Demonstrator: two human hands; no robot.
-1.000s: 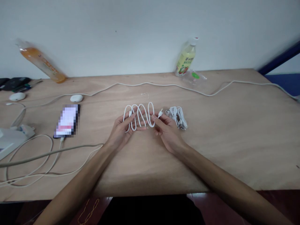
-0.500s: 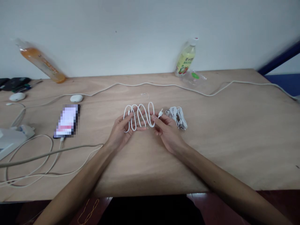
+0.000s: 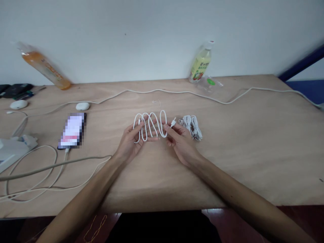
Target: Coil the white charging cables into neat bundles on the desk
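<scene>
The left hand point(image 3: 131, 140) and right hand point(image 3: 180, 141) are each pinching an end of the looped cable point(image 3: 151, 125). A cable bundle point(image 3: 191, 126) is lying just right of it, a phone point(image 3: 73, 130) well left.

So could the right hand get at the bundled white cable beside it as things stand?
Probably yes. The bundled cable lies on the table just past the right hand, nothing between them. But its fingers already hold the looped white cable, shared with the left hand.

The plywood surface point(image 3: 253, 152) is carrying a looped white cable point(image 3: 150, 125), a bundled cable point(image 3: 191, 126), a phone point(image 3: 72, 130), two bottles point(image 3: 199, 64) and long cords point(image 3: 177, 91).
</scene>
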